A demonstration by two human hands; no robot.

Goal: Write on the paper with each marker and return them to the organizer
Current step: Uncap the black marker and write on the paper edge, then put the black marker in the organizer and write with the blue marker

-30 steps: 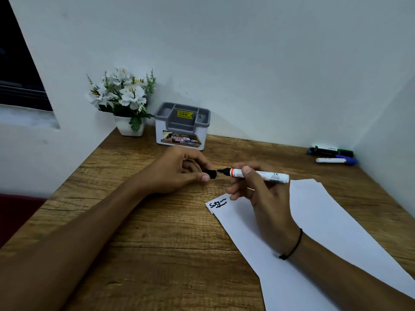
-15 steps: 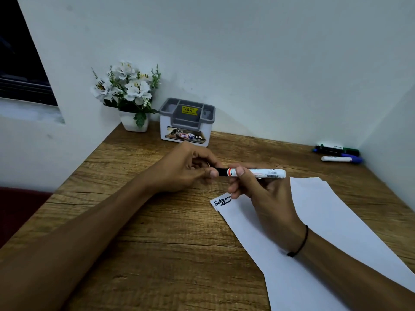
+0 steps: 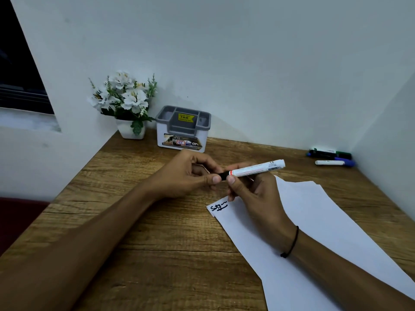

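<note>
Gripping the white marker [image 3: 256, 169] tilted above the paper [image 3: 314, 221], the right hand [image 3: 253, 194] meets the left hand [image 3: 190, 176], which pinches its black cap [image 3: 223, 175]; spare markers [image 3: 330, 156] lie well apart.

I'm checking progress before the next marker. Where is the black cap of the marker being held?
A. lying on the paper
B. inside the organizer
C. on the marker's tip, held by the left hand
C: the left hand holds the black cap on the tip of the marker, which the right hand grips.
</note>
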